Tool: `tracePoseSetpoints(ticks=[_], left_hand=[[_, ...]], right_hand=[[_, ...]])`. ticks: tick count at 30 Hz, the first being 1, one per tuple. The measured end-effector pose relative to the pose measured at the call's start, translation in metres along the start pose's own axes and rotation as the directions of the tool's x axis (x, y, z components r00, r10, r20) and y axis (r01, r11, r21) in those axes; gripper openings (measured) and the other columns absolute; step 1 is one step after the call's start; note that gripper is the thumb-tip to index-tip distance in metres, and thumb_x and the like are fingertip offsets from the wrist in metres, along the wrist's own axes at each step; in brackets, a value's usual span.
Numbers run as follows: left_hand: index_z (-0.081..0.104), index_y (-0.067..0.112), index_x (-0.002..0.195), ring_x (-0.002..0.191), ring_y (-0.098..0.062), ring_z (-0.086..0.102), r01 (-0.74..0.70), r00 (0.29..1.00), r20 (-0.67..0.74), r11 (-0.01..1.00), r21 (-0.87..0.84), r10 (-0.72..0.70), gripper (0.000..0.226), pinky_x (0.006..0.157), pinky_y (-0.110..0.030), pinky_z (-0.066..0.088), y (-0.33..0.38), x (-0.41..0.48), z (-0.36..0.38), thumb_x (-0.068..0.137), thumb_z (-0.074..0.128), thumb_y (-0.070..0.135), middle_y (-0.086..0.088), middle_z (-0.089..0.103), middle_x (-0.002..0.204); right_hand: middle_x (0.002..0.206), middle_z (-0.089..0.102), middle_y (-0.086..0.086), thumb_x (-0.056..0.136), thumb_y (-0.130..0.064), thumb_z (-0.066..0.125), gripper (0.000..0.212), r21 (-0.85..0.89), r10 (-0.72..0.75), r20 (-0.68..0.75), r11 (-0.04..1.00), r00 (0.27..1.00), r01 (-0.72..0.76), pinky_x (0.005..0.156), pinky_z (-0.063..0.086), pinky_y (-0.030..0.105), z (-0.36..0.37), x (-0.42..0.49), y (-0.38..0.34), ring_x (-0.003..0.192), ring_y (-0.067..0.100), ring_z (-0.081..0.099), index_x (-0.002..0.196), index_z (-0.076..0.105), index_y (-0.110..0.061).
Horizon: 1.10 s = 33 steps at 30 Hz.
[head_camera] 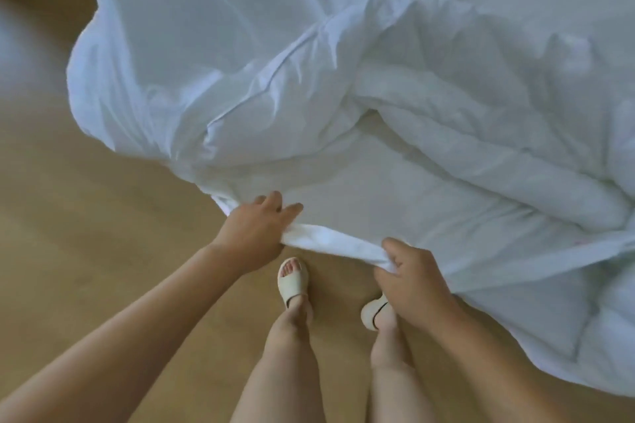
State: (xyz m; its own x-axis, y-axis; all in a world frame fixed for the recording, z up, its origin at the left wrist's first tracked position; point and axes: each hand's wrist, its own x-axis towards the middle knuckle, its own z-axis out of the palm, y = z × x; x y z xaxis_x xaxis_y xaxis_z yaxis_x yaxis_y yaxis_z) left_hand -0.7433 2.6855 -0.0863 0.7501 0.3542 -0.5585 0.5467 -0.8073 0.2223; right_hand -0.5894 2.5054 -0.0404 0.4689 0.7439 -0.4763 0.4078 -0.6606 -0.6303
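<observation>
The left hand (256, 227) is closed on the near hem (338, 245) of a white duvet (309, 79), close to its corner. The fingers lie over the top of the cloth, and the cloth is bunched under the palm. The right hand (412, 280) is a little further along the same hem, and its thumb and curled fingers pinch a thick fold of it. Between the two hands the hem is pulled into a tight, slightly sagging band, lifted above the floor.

From this edge the duvet spreads away from the person. Its left part swells up above the wooden floor (86, 209). Its right part lies in deep, soft rolls and creases, and what carries it there is hidden under the cloth.

I judge that the duvet is soft and rather light for its size, but bulky and limp. It will keep no shape of its own and will follow only where it is pulled. The cover looks smooth, so a flat touch may slip. A full grip on bunched cloth, as both hands have now, seems safer. The best places to hold are the hem and the corners, where the seam is thicker, with the hands well apart so that the edge is straight. It is not fragile, but the low part at the right could drag on the floor or come under the cream slippers (293, 280) just below the hands.
</observation>
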Motion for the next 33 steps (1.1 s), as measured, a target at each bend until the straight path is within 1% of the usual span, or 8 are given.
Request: tracePoseSetpoints(ticks=[3,8,13,17,21,25,29,33], left_hand=[[0.049,0.022,0.128,0.107,-0.022,0.052,-0.217,0.975,-0.065,0.975,-0.049,0.213,0.036,0.081,-0.028,0.034,0.034,0.008,-0.022,0.091,0.047,0.024,0.000,0.054,0.119],[0.032,0.028,0.070,0.047,-0.010,0.037,-0.403,0.878,0.101,0.836,-0.373,0.468,0.021,0.046,-0.022,0.023,0.053,-0.031,-0.022,0.078,0.047,0.040,0.006,0.041,0.054],[0.047,0.018,0.122,0.107,-0.023,0.057,-0.163,0.767,0.634,0.986,0.044,0.099,0.031,0.084,-0.030,0.044,0.017,-0.033,0.024,0.092,0.045,0.024,-0.003,0.058,0.117],[0.036,0.015,0.132,0.114,-0.026,0.055,-0.211,0.832,0.549,0.960,0.184,0.078,0.042,0.091,-0.035,0.043,0.045,-0.027,0.051,0.093,0.043,0.026,-0.006,0.054,0.125],[0.028,0.022,0.136,0.111,-0.023,0.048,-0.282,0.900,0.315,0.953,-0.105,0.301,0.060,0.089,-0.033,0.039,0.116,-0.014,0.053,0.083,0.054,0.036,-0.002,0.046,0.119],[0.051,0.019,0.112,0.090,-0.019,0.060,-0.383,0.888,0.155,0.884,-0.269,0.432,0.027,0.065,-0.022,0.032,0.195,-0.008,0.043,0.085,0.049,0.022,0.001,0.063,0.100],[0.050,0.022,0.090,0.073,-0.022,0.058,-0.425,0.832,0.318,0.891,-0.159,0.454,0.007,0.056,-0.027,0.034,0.217,-0.007,0.033,0.083,0.051,0.024,0.004,0.058,0.073],[0.049,0.032,0.120,0.103,-0.015,0.056,-0.335,0.804,0.497,0.939,-0.077,0.327,0.035,0.082,-0.024,0.041,0.236,-0.002,0.029,0.086,0.053,0.038,0.010,0.057,0.112]], right_hand=[[0.051,0.023,-0.006,0.074,0.002,0.055,0.044,0.035,0.011,-0.048,0.999,0.999,-0.009,0.044,0.023,0.021,-0.008,-0.006,-0.003,0.050,0.011,0.024,0.057,0.022,-0.022],[0.070,0.051,-0.004,0.075,-0.001,0.052,0.018,-0.248,0.115,0.076,0.964,0.990,-0.093,0.059,0.032,0.025,-0.007,-0.010,0.039,0.068,0.010,0.048,0.074,0.048,-0.018],[0.076,0.055,-0.003,0.091,-0.025,0.043,0.014,-0.555,0.196,0.292,0.832,0.936,-0.001,0.065,0.021,0.030,0.040,-0.049,0.074,0.084,0.024,0.050,0.077,0.042,-0.022],[0.070,0.056,-0.002,0.083,-0.017,0.043,0.019,-0.519,0.115,0.302,0.853,0.946,0.062,0.066,0.018,0.028,0.046,-0.071,0.068,0.065,0.021,0.039,0.066,0.036,-0.021],[0.061,0.034,-0.009,0.081,-0.020,0.043,0.023,-0.334,0.056,0.159,0.943,0.986,0.000,0.052,0.016,0.023,0.010,-0.076,0.063,0.065,0.020,0.038,0.063,0.030,-0.022],[0.079,0.043,-0.004,0.077,-0.017,0.051,0.009,-0.077,0.015,0.023,0.997,1.000,-0.013,0.061,0.026,0.027,-0.015,-0.090,0.076,0.077,0.014,0.037,0.078,0.043,-0.015],[0.125,0.045,-0.002,0.077,-0.033,0.060,0.040,-0.234,0.042,0.051,0.972,0.998,-0.029,0.093,0.035,0.032,-0.063,-0.095,0.145,0.115,0.019,0.040,0.112,0.052,-0.017],[0.151,0.024,0.019,0.076,-0.029,0.073,0.069,-0.468,0.075,-0.129,0.875,0.989,-0.127,0.110,0.021,0.048,-0.120,-0.085,0.221,0.139,0.037,0.024,0.136,0.045,-0.010]])
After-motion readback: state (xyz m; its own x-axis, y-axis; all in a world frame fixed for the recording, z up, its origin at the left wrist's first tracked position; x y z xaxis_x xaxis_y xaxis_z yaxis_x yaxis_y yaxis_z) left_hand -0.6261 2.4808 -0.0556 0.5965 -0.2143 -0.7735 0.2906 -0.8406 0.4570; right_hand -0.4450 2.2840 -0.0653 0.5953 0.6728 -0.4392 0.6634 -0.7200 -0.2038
